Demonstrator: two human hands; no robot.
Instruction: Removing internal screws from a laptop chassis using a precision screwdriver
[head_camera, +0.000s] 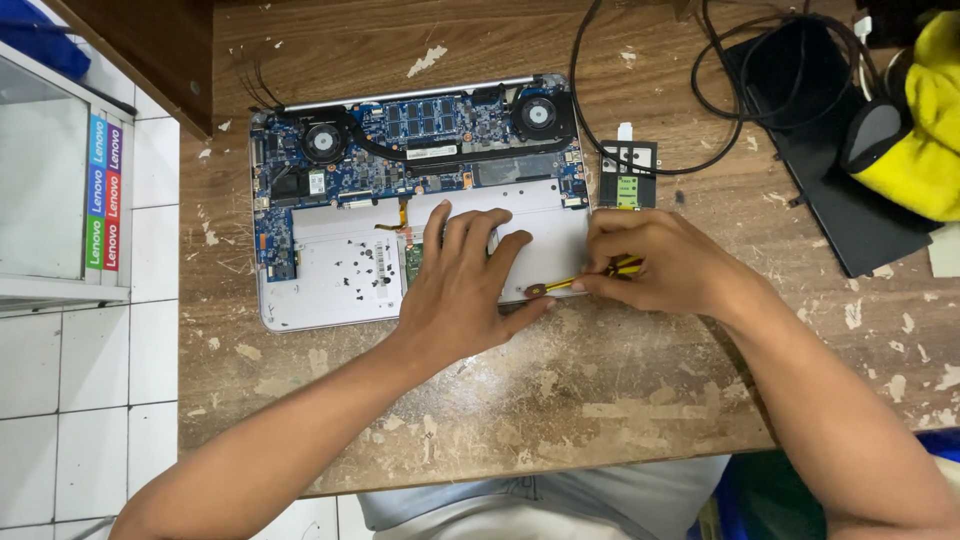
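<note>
I see an opened silver laptop (330, 280) lying flat near the worktop's far edge, blue board and two fans exposed. A yellow-handled screwdriver (570, 284) lies low across its front right corner.

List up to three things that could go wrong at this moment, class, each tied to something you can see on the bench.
1. The screwdriver in the right hand points toward the left hand; a slip might jab it.
2. The loose screws scattered inside the opened laptop could roll off and get lost.
3. The left hand presses close to the orange ribbon cable, which might crease.
</note>
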